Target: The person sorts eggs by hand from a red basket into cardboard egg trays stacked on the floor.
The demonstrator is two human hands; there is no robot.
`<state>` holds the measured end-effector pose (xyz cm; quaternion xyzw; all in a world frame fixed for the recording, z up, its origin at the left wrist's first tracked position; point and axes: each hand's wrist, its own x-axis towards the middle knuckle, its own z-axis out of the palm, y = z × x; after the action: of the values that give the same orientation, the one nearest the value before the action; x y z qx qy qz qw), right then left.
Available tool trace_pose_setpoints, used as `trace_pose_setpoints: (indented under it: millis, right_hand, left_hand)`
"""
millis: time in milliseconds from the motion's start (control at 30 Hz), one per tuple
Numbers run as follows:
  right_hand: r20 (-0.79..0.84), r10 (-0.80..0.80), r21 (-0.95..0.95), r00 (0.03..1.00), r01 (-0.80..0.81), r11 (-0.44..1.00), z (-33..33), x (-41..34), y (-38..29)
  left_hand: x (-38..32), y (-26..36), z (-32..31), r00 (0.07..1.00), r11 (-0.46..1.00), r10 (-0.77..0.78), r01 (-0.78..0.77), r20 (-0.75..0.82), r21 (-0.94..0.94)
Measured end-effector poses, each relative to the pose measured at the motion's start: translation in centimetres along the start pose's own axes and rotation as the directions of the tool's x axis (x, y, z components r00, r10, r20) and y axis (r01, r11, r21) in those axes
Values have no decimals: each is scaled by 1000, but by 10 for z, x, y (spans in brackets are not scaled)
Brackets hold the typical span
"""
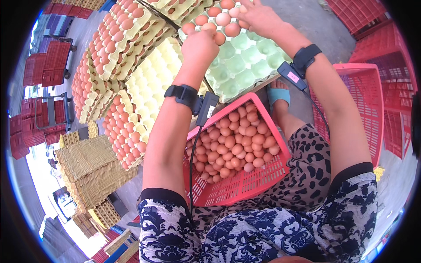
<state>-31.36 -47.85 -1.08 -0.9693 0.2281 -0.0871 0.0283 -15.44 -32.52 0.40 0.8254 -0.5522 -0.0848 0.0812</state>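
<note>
My left hand [199, 47] has its fingers curled at the near left of a group of brown eggs, against one brown egg [219, 38]; whether it grips that egg is hidden. Over the far right eggs of the same group reaches my right hand [261, 19], beside a paler egg [234, 12]; its fingertips are partly covered, so a hold cannot be made out. These eggs sit in the far rows of a pale green egg tray [243, 62], whose nearer cups hold none. Between my legs stands a red plastic crate [243, 189] with many loose brown eggs [230, 148].
Left of the green tray lies a yellowish egg tray [153, 72] with bare cups. Stacked trays full of eggs [123, 29] rise beyond it. Another red crate [358, 98] stands at my right. Stacked empty trays [88, 171] and crate-laden trolleys [54, 113] are farther left.
</note>
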Motion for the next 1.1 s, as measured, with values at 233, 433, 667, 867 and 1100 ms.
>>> trace_pose_setpoints:
  millis: [233, 433, 667, 867, 1100]
  right_hand:
    - [-184, 74, 238, 980, -28, 971, 27, 10, -10]
    - [-70, 153, 75, 986, -148, 986, 1, -11, 21]
    - [60, -224, 790, 973, 90, 606, -27, -50, -68]
    - [785, -580, 563, 217, 139, 815, -50, -123, -223]
    - [771, -536, 338, 344, 492, 802, 0, -231, -247]
  left_hand:
    - [21, -11, 47, 990, 973, 41, -9, -137, 229]
    - [37, 38, 7, 999, 992, -28, 32, -33, 123]
    - [-138, -28, -49, 928, 642, 100, 215, 359, -736]
    - [-315, -50, 79, 717, 770, 360, 133, 597, -624]
    - [-379, -31, 214, 629, 732, 236, 386, 740, -561]
